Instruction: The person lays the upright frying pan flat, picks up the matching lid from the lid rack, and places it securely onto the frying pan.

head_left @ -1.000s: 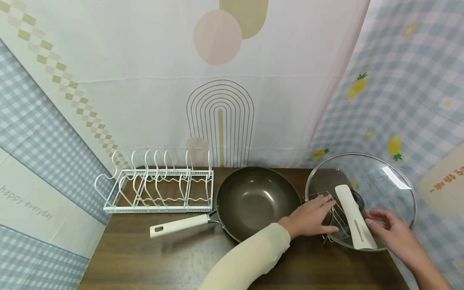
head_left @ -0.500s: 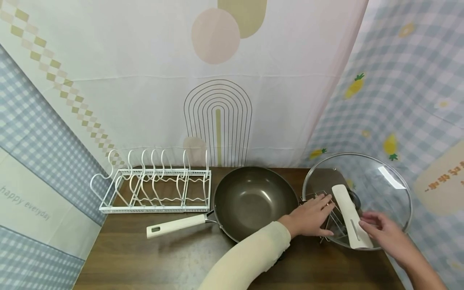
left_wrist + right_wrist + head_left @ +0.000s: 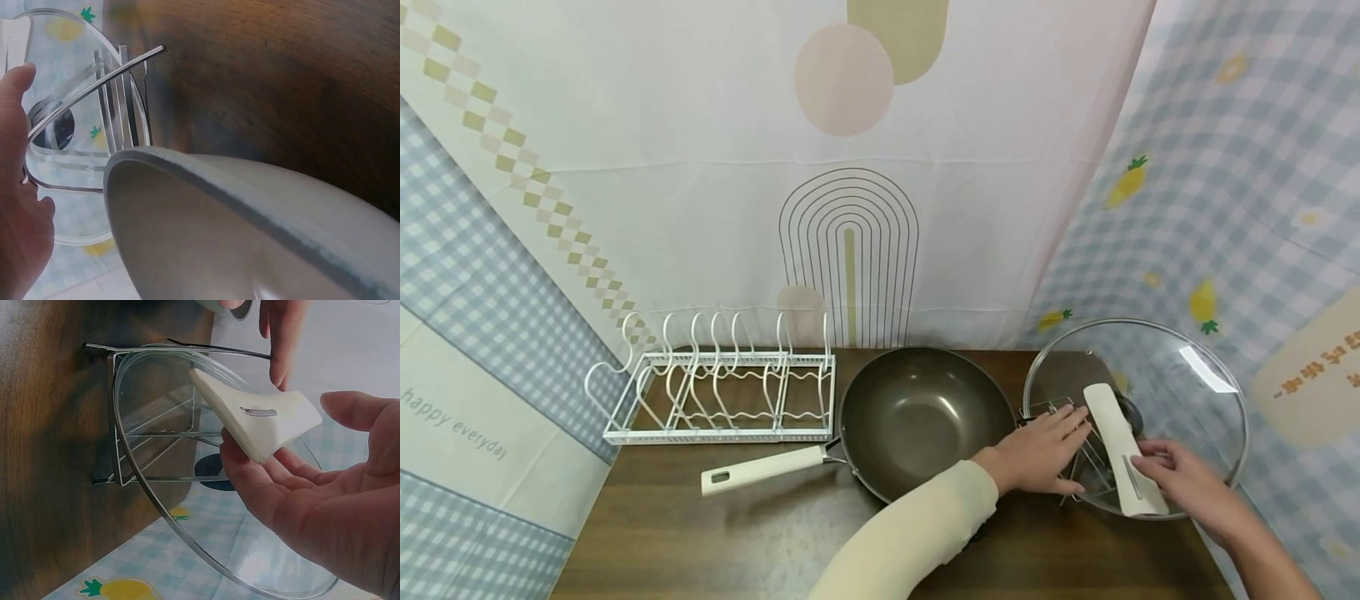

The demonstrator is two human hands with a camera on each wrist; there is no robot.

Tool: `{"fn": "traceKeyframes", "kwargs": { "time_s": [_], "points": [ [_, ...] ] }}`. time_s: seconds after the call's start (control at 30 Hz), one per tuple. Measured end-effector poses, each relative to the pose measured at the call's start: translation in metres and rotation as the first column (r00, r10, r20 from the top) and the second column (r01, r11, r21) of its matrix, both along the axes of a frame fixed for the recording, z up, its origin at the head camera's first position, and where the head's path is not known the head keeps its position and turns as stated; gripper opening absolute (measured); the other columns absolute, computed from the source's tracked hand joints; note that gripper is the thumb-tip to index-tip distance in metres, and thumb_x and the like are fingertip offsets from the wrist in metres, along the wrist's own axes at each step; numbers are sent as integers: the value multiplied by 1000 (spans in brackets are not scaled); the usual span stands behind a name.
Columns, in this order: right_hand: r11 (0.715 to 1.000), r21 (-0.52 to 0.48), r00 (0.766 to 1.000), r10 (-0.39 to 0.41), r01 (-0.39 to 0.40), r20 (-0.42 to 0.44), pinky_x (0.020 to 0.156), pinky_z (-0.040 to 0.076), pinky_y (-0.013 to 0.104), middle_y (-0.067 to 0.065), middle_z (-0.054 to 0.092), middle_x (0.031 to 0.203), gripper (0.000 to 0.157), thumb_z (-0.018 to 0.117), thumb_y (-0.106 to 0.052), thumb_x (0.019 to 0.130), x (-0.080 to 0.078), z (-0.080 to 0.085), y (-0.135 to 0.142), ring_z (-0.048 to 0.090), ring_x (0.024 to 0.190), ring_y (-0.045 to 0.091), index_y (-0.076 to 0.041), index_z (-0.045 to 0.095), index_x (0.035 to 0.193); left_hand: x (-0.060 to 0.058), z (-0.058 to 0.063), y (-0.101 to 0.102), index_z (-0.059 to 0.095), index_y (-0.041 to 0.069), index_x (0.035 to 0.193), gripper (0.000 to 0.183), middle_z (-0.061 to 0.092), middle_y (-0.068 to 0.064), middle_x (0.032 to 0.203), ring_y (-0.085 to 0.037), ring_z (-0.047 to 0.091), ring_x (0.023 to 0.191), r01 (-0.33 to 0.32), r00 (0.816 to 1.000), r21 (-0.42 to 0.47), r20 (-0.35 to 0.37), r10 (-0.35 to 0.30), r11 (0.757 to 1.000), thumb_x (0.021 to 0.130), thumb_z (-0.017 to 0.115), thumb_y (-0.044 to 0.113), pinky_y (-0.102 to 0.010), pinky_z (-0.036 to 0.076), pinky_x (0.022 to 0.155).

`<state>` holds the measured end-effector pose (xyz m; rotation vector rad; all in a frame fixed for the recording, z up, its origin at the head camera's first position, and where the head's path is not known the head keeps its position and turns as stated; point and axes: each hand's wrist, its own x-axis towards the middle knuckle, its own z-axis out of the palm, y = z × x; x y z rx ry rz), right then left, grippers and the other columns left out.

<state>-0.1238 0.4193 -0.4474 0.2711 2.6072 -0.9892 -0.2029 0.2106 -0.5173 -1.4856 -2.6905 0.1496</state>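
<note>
A large clear glass lid point(image 3: 1180, 375) with a steel rim stands tilted at the right, partly in a wire rack point(image 3: 1093, 458). My right hand point(image 3: 1195, 483) is at the lower end of the lid's long cream handle point(image 3: 1122, 450). In the right wrist view its fingers point(image 3: 250, 475) curl behind the handle, while the thumb stands a little apart. My left hand point(image 3: 1041, 454) reaches across the wok point(image 3: 928, 417) and rests on the rack with nearly straight fingers. The wok, dark inside with a cream handle point(image 3: 763, 469), sits on the table.
A white pan rack point(image 3: 722, 400) with upright curved dividers stands left of the wok, near the back. The brown wooden table point(image 3: 737, 550) ends at a patterned cloth backdrop point(image 3: 1000, 225). Checked cloth point(image 3: 1232, 217) hangs close behind the lid.
My right hand has moved slightly left, and its thumb now overlaps the lid handle's edge. The left hand stays on the wire rack. The head view has shifted a little.
</note>
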Motion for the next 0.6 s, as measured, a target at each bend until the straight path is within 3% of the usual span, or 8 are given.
{"fn": "traceKeyframes", "kwargs": {
  "time_s": [0.17, 0.3, 0.47, 0.6],
  "points": [
    [1000, -25, 999, 4, -3, 36, 78, 52, 36, 40, 32, 139, 77, 39, -46, 102, -6, -3, 2, 51, 115, 43, 18, 19, 141, 0, 0, 1, 0, 21, 155, 97, -8, 0, 164, -16, -3, 152, -8, 1000, -17, 10, 8, 1000, 85, 35, 77, -25, 14, 122],
    [991, -127, 997, -21, 30, 73, 78, 53, 35, 38, 39, 134, 77, 38, -44, 103, -8, -9, 3, 58, 108, 33, 19, 16, 141, 1, -1, 2, -3, 20, 155, 101, -11, 0, 163, -17, -4, 152, -8, 1000, -34, 10, 8, 999, 83, 37, 79, -24, 10, 123],
    [937, -340, 989, -39, 85, 140, 76, 57, 39, 16, 62, 111, 72, 38, -37, 104, -7, -16, 4, 65, 90, 19, 19, 11, 141, 2, -2, 3, -4, 19, 155, 104, -11, -1, 163, -19, -4, 152, -6, 1000, -40, 9, 7, 999, 82, 37, 80, -23, 4, 123],
    [879, -473, 985, 30, 56, 172, 79, 57, 43, 0, 67, 105, 71, 38, -34, 105, -8, -20, 7, 67, 93, 18, 19, 9, 140, 1, -2, 3, -3, 18, 155, 105, -9, -2, 163, -20, -3, 152, -3, 1000, -37, 3, 3, 999, 81, 37, 82, -23, 5, 122]
  ]
}}
